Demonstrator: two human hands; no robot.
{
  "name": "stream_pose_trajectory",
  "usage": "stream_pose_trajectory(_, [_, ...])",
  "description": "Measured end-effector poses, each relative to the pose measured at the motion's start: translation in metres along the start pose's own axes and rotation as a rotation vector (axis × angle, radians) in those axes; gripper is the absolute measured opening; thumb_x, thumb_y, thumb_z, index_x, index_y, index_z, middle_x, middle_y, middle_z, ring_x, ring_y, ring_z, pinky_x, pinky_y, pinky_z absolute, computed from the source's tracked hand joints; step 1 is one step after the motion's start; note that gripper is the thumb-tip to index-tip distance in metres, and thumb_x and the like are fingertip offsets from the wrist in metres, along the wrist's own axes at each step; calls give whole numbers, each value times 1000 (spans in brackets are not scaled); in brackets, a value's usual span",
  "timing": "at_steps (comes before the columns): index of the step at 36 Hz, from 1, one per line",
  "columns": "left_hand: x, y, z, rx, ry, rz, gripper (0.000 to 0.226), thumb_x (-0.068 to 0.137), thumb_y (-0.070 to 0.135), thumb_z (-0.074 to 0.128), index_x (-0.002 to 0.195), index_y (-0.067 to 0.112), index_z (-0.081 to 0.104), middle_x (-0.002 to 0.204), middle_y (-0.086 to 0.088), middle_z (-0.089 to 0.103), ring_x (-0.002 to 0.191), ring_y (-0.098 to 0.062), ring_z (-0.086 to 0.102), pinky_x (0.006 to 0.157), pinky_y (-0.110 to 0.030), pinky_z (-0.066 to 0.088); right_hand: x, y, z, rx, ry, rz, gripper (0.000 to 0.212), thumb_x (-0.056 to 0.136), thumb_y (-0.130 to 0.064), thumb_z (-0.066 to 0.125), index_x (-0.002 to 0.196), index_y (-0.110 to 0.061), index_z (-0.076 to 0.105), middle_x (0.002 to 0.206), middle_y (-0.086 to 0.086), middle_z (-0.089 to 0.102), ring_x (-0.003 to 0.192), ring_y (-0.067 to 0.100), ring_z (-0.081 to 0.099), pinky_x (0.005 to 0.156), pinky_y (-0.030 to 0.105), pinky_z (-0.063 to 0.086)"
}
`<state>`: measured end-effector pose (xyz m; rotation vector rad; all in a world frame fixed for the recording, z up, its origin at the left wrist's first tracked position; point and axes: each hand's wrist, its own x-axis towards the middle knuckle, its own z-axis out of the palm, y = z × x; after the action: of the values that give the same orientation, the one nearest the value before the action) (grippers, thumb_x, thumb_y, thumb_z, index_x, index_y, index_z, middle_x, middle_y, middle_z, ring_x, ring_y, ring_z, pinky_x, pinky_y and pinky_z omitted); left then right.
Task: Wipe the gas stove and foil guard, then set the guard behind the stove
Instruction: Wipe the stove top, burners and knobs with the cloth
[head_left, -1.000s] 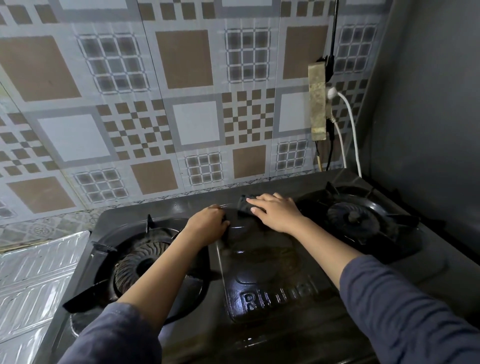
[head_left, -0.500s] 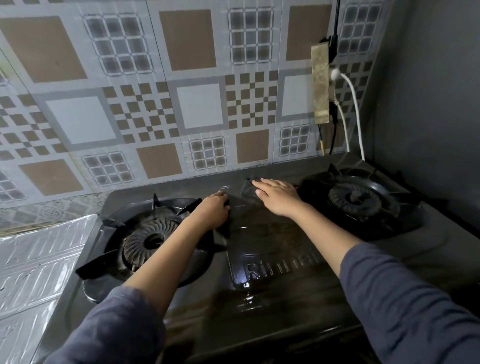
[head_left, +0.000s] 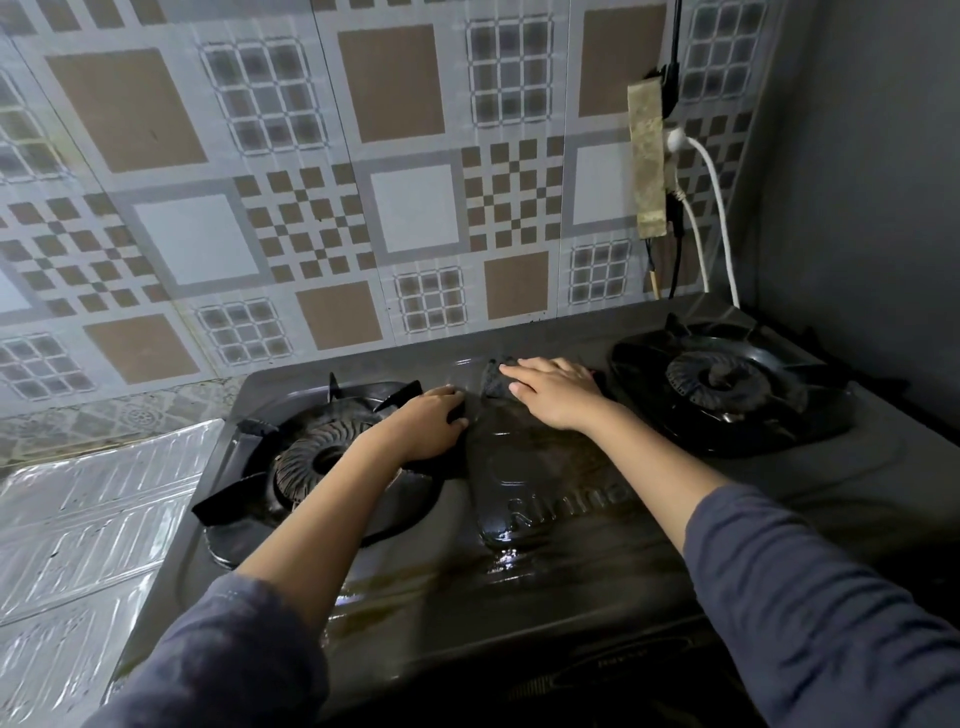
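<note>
A dark two-burner gas stove (head_left: 545, 587) fills the middle of the head view, its centre panel wet and shiny. My right hand (head_left: 553, 395) lies flat, pressing a dark cloth (head_left: 493, 378) onto the back of the centre panel. My left hand (head_left: 428, 423) rests curled on the right pan support of the left burner (head_left: 322, 462), at the edge of the panel; what it grips is not clear. The silver foil guard (head_left: 78, 530) lies flat on the counter to the left of the stove.
The right burner (head_left: 727, 387) sits by a grey side wall (head_left: 872, 208). A patterned tiled wall (head_left: 332, 208) stands right behind the stove. A power strip (head_left: 647, 161) with a white cable (head_left: 719, 218) hangs above the back right corner.
My right hand and the cloth shifted slightly along the back of the centre panel. The camera tilted down a little, so the stove sits lower and closer in view.
</note>
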<state>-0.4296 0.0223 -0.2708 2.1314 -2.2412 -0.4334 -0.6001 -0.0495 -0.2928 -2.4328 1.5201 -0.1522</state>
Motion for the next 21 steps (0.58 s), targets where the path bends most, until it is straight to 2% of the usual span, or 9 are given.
stream_pose_trajectory(9, [-10,-1,-2,-2,-35,-30,57,96,31,44,146,12,27,156,-5,21,143,-22,21,116,-31,16,-6,-5,4,4,-10,-46,43,100,-42,22,143,-41,25,155,-10,20,141,23,19,113,44,13])
stream_pose_trajectory(15, [-17,-1,-2,-7,-41,-40,57,95,28,45,146,14,25,156,-3,22,142,-23,24,115,-31,19,-11,-12,9,5,-8,-87,42,100,-42,23,142,-43,26,155,-11,22,141,22,20,113,43,13])
stream_pose_trajectory(21, [-21,-2,-3,-7,-56,-39,59,94,26,45,147,16,22,157,-1,17,144,-21,19,116,-30,15,-17,-16,12,24,13,-131,41,100,-40,26,140,-44,30,153,-13,24,140,19,21,114,44,13])
